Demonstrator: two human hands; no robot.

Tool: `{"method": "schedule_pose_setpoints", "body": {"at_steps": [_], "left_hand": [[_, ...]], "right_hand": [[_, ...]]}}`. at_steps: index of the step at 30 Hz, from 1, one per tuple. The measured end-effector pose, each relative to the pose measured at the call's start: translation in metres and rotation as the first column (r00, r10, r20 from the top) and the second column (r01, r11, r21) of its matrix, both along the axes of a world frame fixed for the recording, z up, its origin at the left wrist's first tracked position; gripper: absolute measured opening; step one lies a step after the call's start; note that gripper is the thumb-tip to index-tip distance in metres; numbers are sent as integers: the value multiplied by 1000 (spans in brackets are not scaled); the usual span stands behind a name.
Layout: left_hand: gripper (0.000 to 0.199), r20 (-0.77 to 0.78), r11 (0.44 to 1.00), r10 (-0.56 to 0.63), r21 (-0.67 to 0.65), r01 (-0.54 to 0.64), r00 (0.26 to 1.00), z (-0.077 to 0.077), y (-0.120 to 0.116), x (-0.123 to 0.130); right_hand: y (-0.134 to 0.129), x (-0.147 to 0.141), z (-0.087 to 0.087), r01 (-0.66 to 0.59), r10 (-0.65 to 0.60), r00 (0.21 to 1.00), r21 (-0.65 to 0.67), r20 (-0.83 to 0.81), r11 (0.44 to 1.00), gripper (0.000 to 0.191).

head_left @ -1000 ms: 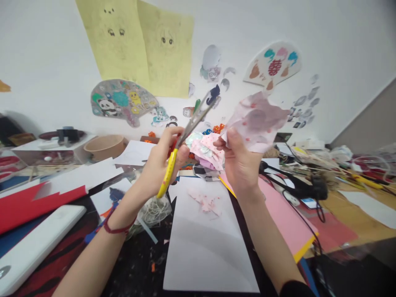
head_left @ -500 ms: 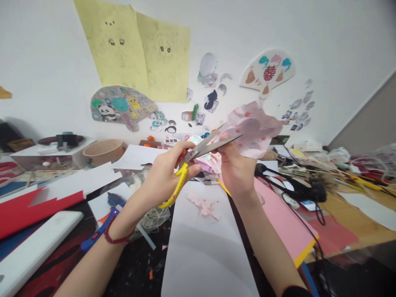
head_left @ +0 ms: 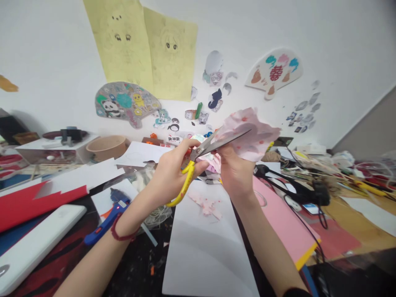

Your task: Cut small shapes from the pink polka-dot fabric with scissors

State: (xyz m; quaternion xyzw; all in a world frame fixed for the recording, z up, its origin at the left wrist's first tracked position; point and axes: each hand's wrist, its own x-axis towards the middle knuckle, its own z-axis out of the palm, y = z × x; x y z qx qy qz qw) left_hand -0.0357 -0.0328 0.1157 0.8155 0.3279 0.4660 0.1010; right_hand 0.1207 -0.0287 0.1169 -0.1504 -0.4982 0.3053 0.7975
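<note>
My left hand [head_left: 173, 171] is closed on the yellow handles of a pair of scissors [head_left: 186, 185], whose blades point up and to the right. In my right hand [head_left: 236, 175] I grip a pink patterned sheet [head_left: 253, 144] by its lower left part, above the table. The blades lie at the sheet's left side, one of them passing in front of it. Beneath my hands, pink scraps [head_left: 207, 206] rest on a long white sheet [head_left: 207, 255].
A blue glue gun [head_left: 108, 225] lies beside my left forearm. White and red paper [head_left: 34, 206] and a white bar-shaped case [head_left: 43, 247] are at the left. On the right are a pink folder [head_left: 281, 218] and a black cabled device [head_left: 297, 189]. A round bowl [head_left: 107, 147] stands at the back.
The scissor blades have drawn closer together across the pink sheet. The sheet has tilted slightly downward. The whole view has shifted a little.
</note>
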Motion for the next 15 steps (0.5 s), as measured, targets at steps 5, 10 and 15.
{"method": "schedule_pose_setpoints", "body": {"at_steps": [5, 10, 15], "left_hand": [[35, 51, 999, -11, -40, 13, 999, -4, -1, 4], [33, 68, 1000, 0, -20, 2, 998, -5, -2, 6], [33, 78, 1000, -8, -21, 10, 997, -6, -2, 7]], "right_hand": [[-1, -3, -2, 13, -14, 999, -31, -45, 999, 23], [-4, -6, -2, -58, 55, 996, -57, -63, 997, 29], [-3, -7, -2, -37, 31, 996, -71, -84, 997, 42]]}}
